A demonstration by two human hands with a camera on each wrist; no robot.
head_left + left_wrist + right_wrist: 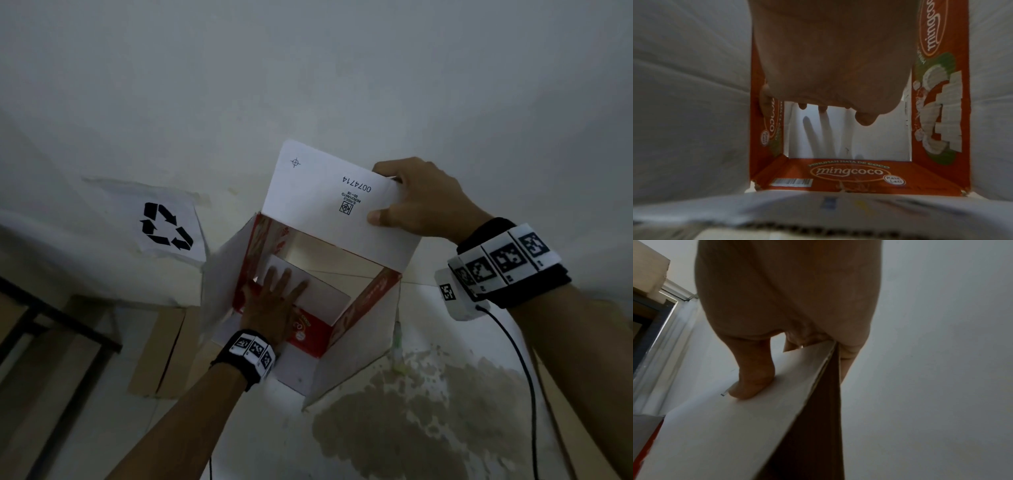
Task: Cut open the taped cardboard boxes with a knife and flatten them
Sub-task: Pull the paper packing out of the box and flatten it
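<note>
Cardboard box (356, 308), red-printed inside out with the "mingcoco" brand facing the hollow, sits opened on a pale surface (342, 85), its white flaps spread outward on all sides. The far flap (329, 192) stands raised above the box's opening and carries the printed number 0074714. The right hand (421, 198) grips this flap at its right edge, thumb pressed on the near white face and fingers curled round behind it; the right wrist view shows the thumb (750, 382) flat on the white card and the brown cardboard back beyond the edge.

The left hand (274, 301) reaches down into the box from the near side, fingers straight and spread, resting on a white inner flap (322, 291) at the bottom of the hollow. From the left wrist view, the fingertips (865, 118) hover over or touch that white panel and cast a shadow on it, with the red walls of the box (849, 172) rising on the left, right and near sides.

Left of the box, a white sheet with a black recycling symbol (166, 228) lies on the surface. Below that sheet and still left of the box, a piece of flat brown cardboard (161, 353) lies beside a dark metal frame (51, 322). To the near right of the box, the surface bears a large mottled stain (428, 428). Both wrists wear black bands with square printed markers.
</note>
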